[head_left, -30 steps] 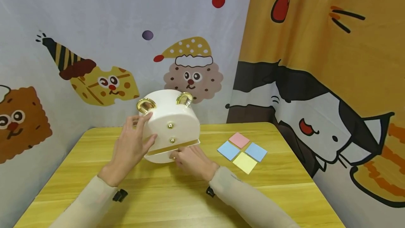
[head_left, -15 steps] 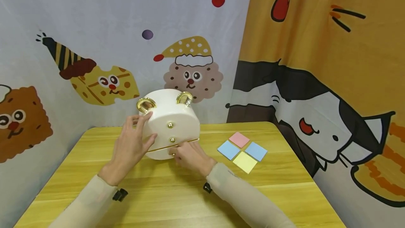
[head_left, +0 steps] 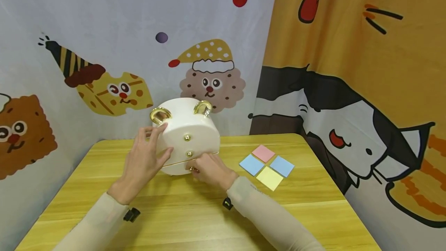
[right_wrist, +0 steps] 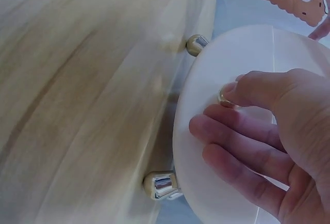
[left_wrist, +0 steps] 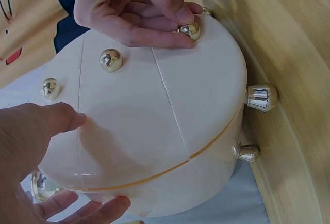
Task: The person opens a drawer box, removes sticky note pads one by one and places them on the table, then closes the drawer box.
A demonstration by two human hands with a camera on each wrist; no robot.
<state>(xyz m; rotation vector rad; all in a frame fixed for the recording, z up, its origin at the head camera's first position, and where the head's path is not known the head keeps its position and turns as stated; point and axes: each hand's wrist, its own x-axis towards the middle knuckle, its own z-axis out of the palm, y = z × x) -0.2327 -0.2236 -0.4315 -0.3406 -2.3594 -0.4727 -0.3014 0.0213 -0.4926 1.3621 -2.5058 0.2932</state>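
A white rounded drawer box (head_left: pixel 186 121) with gold ear shapes on top stands near the table's far side. Three gold knobs run down its front. My left hand (head_left: pixel 146 156) grips the box's left side, thumb on the front face and fingers round the side edge. Between thumb and index finger, my right hand (head_left: pixel 212 171) pinches the lowest knob (left_wrist: pixel 189 31). The bottom drawer (head_left: pixel 172 170) sits flush with the front, a thin seam above it. Gold feet (right_wrist: pixel 161 185) show under the box in the right wrist view.
Right of the box, four-sided paper pads lie on the wooden table (head_left: pixel 195 220): a pink one (head_left: pixel 263 153), a yellow one (head_left: pixel 270 178) and blue ones (head_left: pixel 251 165). A printed curtain (head_left: pixel 115 18) hangs close behind the table.
The bottom drawer stood partly pulled out a second ago; my right hand has pushed it in by its knob. My left hand has stayed on the box's side.
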